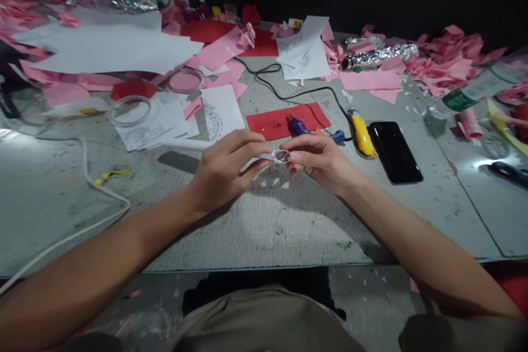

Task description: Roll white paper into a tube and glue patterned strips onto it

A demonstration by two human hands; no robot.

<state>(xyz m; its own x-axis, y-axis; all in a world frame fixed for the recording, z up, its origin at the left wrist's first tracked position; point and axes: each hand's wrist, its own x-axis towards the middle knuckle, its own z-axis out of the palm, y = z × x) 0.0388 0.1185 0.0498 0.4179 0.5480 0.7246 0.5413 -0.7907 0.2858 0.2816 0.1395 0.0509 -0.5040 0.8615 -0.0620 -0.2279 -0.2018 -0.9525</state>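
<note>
A rolled white paper tube lies across my left hand, whose fingers are wrapped round it. Its near end, between my hands, opens into a small loop. My right hand pinches the rim of that end between thumb and fingertips. Behind my hands, a blue glue gun rests on a red paper sheet, partly hidden by my right hand. A few small white paper scraps lie on the table just below the tube's end.
A yellow-handled tool and a black phone lie to the right. Tape rolls and printed sheets are at the left. Crumpled pink paper, foil and a plastic bottle crowd the back. A black cable crosses the middle.
</note>
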